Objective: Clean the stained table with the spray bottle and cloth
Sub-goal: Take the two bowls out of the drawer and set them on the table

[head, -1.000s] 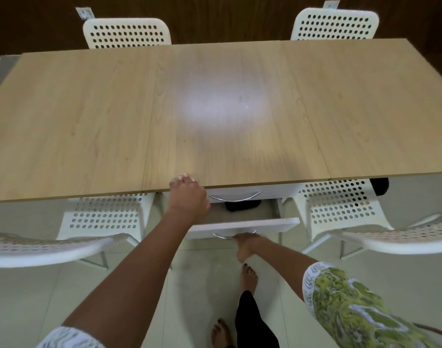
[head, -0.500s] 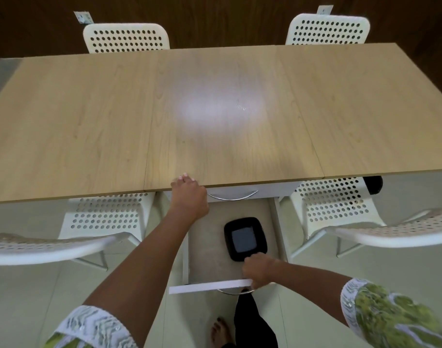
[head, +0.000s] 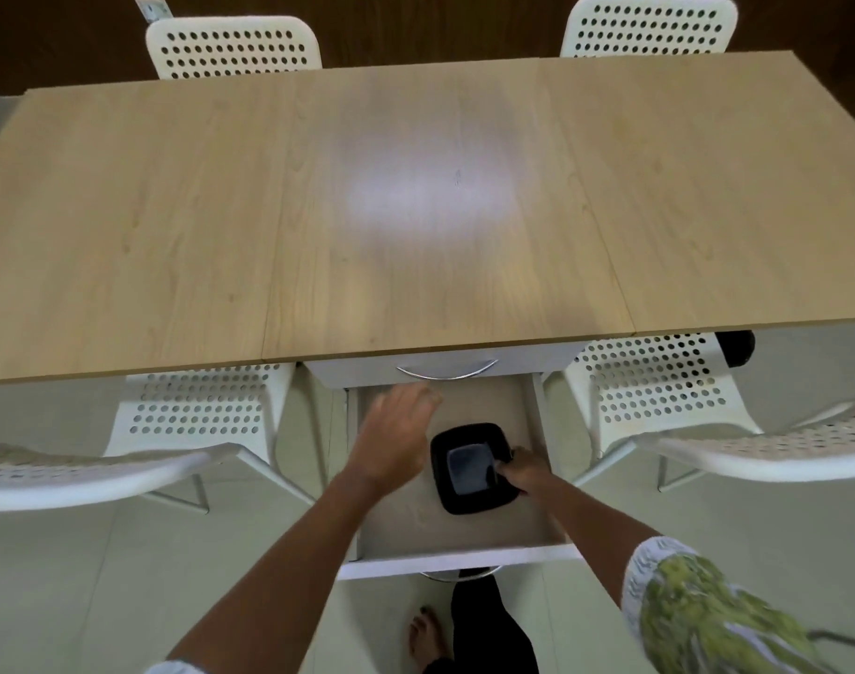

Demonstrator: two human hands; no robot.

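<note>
green-and-white patterned sleeves (head: pixel 697 610), black trousers (head: pixel 488 625), bare feet (head: pixel 425 642)

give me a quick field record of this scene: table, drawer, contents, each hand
table: wooden-topped table, light glare at centre
drawer: lower white drawer pulled out; upper one closed
contents: black square dish only; no spray bottle or cloth visible
left hand: open, over the drawer, holding nothing
right hand: grips the dish's right rim
seating: white perforated chairs

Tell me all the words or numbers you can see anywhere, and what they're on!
No text can be read in this picture.
Small tag on the dark wall behind the left far chair: too small and blurred to read.
Wooden table, open drawer, black dish held by the right hand: no writing shows.
</note>
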